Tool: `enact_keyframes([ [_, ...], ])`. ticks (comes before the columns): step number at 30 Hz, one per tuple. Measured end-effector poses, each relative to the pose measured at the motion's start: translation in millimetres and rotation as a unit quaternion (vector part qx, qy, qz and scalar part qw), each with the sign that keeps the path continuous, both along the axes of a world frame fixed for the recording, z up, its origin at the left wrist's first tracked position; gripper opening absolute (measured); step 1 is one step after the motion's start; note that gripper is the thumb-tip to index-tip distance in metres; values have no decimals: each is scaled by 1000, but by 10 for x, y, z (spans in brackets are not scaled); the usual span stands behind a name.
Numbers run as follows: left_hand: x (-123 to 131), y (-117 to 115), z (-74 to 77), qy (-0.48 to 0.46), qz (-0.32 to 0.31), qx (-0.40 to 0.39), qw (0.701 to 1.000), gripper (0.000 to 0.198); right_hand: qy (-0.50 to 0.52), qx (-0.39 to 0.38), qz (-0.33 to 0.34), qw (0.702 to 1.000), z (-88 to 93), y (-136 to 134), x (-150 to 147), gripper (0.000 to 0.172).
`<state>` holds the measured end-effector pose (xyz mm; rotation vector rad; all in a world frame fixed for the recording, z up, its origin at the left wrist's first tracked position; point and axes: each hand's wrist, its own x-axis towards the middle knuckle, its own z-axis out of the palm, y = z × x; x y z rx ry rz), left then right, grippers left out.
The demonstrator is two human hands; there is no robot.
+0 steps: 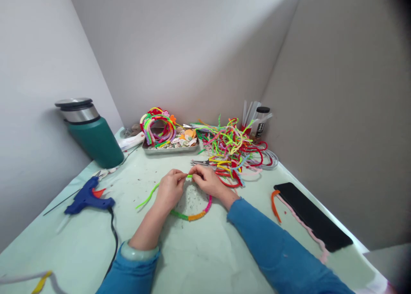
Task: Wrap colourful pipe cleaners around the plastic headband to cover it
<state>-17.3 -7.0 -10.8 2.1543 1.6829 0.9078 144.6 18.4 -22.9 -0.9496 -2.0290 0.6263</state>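
Observation:
Both hands meet at the far side of a ring wrapped in green, orange and pink pipe cleaner [197, 216], whose near arc shows below them. My left hand [171, 189] pinches a lime-green pipe cleaner [147, 197], its loose tail trailing to the left. My right hand [205, 179] is closed at the fingertips on the same lime-green strand, a short bit of which shows between the hands. The part of the ring under the fingers is hidden. Just behind the right hand lie scissors [221, 170] with red-orange handles.
A blue glue gun [88, 197] with a cord lies left, before a green bottle [96, 140]. At the back stand a metal tray [171, 150] with wrapped rings [159, 127] and a pipe-cleaner heap [231, 140]. A black phone-like slab [316, 219] lies right.

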Motion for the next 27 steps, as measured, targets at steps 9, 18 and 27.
enact_keyframes([
  [9, 17, -15, 46, -77, 20, -109, 991, 26, 9, -3, 7, 1000, 17, -19, 6, 15],
  [18, 23, -19, 19, -234, -12, -210, 949, 28, 8, 1, 24, 1000, 40, -28, -1, 14],
  [27, 24, -27, -13, -239, 1, -246, 939, 26, -4, 3, 33, 999, 48, -54, 3, 11],
])
